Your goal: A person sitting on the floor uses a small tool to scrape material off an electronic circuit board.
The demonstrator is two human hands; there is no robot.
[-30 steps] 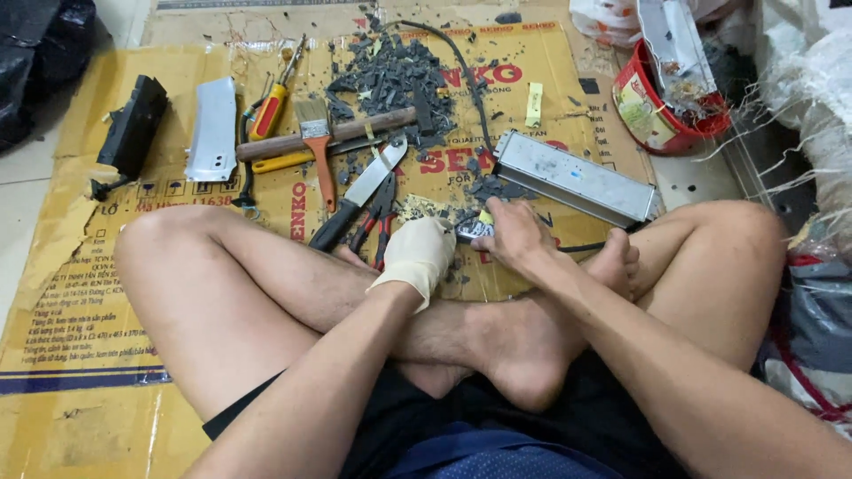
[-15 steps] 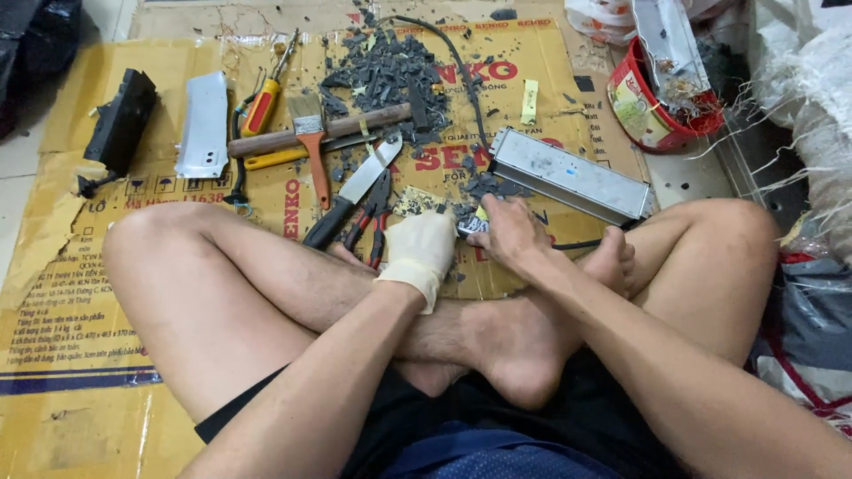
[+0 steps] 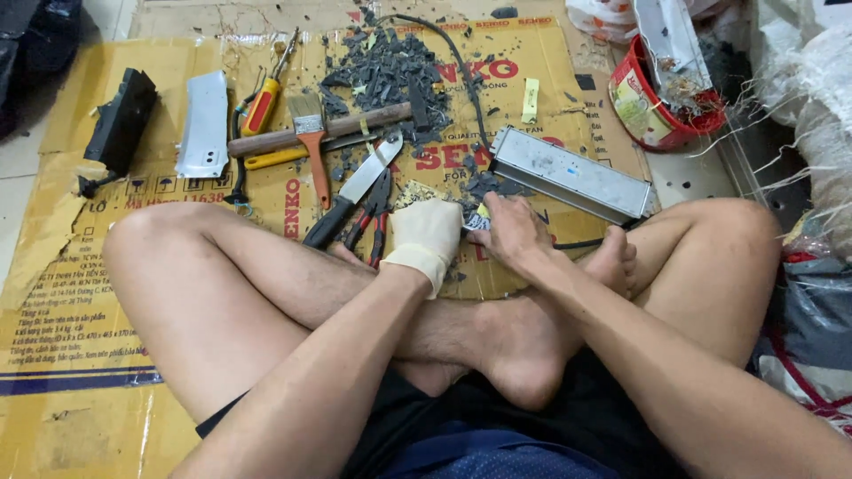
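Note:
My left hand (image 3: pixel 428 238), in a cream work glove, rests on the cardboard just in front of my crossed legs, closed over a small part that it mostly hides. My bare right hand (image 3: pixel 512 232) sits beside it, fingers pinching the same small yellowish part (image 3: pixel 477 221) between the two hands. A long grey metal box (image 3: pixel 568 174) lies just beyond my right hand. Red-handled pliers (image 3: pixel 374 213) and a black-handled knife (image 3: pixel 355 189) lie left of the gloved hand.
Flattened cardboard (image 3: pixel 80 319) covers the floor. On it lie a paintbrush (image 3: pixel 311 133), a wooden-handled hammer (image 3: pixel 319 130), an orange screwdriver (image 3: pixel 263 105), a bent metal plate (image 3: pixel 204 124), a black casing (image 3: pixel 120 120) and dark debris (image 3: pixel 382 66). A red bucket (image 3: pixel 652 111) stands far right.
The view has shifted slightly; both hands stay together on the small part with barely any movement.

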